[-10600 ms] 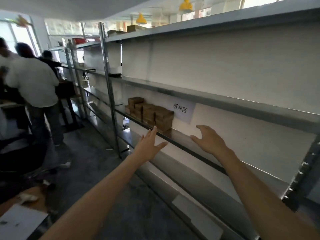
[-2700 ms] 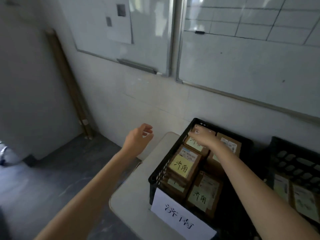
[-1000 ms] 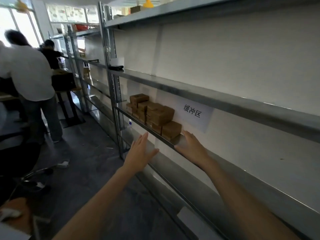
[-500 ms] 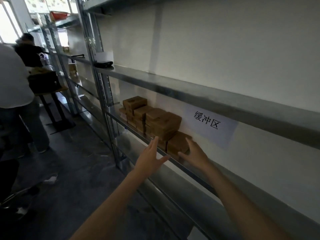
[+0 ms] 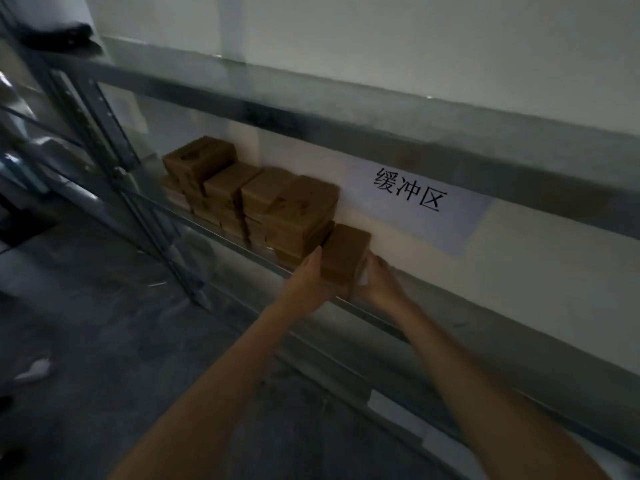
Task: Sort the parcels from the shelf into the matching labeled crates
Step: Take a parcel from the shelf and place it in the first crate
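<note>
Several brown cardboard parcels [image 5: 294, 209] are stacked on the metal shelf [image 5: 375, 318]. The rightmost parcel [image 5: 344, 254] sits at the end of the row, close to the shelf's front edge. My left hand [image 5: 304, 284] grips its left side with the thumb lying up along the box. My right hand [image 5: 377, 282] curls round its right side. Between them the two hands clasp this one parcel. No crate is in view.
A white paper sign [image 5: 412, 199] with handwritten characters hangs on the wall right of the stack. An upper shelf [image 5: 311, 123] runs overhead. A steel upright [image 5: 138, 188] stands to the left. Grey floor [image 5: 104, 341] lies below, with a lower shelf beneath my arms.
I have stepped closer to the shelf. Both hands, which hovered open in front of the stack half a second ago, now clasp the rightmost parcel from either side.
</note>
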A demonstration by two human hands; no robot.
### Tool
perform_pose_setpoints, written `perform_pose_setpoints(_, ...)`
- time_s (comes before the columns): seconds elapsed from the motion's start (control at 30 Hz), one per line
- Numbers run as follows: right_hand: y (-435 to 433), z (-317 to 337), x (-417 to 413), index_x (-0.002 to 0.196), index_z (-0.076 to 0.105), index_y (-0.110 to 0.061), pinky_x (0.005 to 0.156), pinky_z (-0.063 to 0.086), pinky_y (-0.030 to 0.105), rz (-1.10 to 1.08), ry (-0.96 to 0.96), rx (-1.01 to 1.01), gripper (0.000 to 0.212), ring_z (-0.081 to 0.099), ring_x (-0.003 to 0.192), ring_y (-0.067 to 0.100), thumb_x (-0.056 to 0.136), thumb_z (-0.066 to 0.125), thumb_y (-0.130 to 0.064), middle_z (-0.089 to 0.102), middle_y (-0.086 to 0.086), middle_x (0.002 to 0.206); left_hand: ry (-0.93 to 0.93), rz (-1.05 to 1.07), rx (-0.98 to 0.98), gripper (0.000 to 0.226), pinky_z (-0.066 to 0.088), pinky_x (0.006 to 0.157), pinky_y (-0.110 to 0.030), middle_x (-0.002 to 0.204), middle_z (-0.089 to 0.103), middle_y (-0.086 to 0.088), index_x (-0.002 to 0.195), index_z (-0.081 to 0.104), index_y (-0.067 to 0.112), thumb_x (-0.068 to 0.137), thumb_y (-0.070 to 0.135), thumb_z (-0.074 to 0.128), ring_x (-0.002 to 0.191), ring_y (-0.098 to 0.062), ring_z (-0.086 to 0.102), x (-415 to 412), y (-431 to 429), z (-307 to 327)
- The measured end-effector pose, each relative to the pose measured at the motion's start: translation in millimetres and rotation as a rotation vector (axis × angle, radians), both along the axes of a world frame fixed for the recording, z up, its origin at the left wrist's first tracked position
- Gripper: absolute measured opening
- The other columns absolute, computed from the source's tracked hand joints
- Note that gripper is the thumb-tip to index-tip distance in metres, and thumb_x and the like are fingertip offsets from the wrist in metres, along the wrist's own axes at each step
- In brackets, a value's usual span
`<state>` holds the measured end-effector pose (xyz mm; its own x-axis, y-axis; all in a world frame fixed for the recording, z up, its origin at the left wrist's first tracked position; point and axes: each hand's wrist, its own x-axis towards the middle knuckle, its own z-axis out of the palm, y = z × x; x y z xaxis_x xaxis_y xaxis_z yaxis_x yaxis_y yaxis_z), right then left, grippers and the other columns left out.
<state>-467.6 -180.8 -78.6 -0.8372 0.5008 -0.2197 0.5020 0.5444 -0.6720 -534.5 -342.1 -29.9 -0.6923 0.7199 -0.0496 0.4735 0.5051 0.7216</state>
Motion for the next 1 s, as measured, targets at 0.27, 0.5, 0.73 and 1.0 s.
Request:
perform_pose_setpoints(0.27,5.2,-46.2,-37.3,0.151,0.019,-0.036,0.101,0.049,0.044,-0.116,0.029,-0.048,0.129,0.053,0.123,0.018,0.043,0.077,-0.079,0.047,0.000,0.142,-0.137,-0.024,-0.043,0.099,0.033,0.111,-0.034,0.151,0.033,-0.011,0.152,0.009,0.013,0.080,0.029,0.075,0.136,-0.026,0.037,-55.7,39.2,-37.8)
perform_pose_setpoints(0.5,1.3,-29.5,-61.7,0.155,-0.005,-0.027,0.107,0.040,0.050,-0.190,-0.056,-0.024,0.130,0.040,0.135,0.033,0.065,0.087,-0.039,0.023,0.012,0.158,-0.061,-0.085,-0.101,0.114,0.029,0.113,-0.039,0.153,0.024,-0.014,0.151,-0.007,0.011,0.077,0.022,0.078,0.138,-0.027,0.032,-81.4,63.0,-62.9)
perform_pose_setpoints(0.73,10.3,-43.2,-60.0,0.155,-0.007,-0.028,0.108,0.040,0.049,-0.176,0.000,-0.019,0.123,0.042,0.134,0.033,0.073,0.084,-0.033,0.024,0.014,0.158,-0.187,-0.080,-0.125,0.125,0.030,0.114,-0.044,0.153,0.025,-0.012,0.152,-0.001,0.013,0.065,0.030,0.087,0.138,-0.027,0.032,-92.0,83.1,-71.9)
perform_pose_setpoints(1.0,12.4,-45.3,-59.5,0.155,-0.010,-0.029,0.110,0.034,0.044,-0.153,-0.023,0.006,0.118,0.039,0.133,0.033,0.077,0.079,-0.030,0.026,0.010,0.158,-0.226,-0.050,-0.190,0.132,0.032,0.112,-0.043,0.149,0.031,-0.008,0.152,-0.002,0.022,0.058,0.026,0.091,0.136,-0.026,0.035,-96.9,93.8,-70.0)
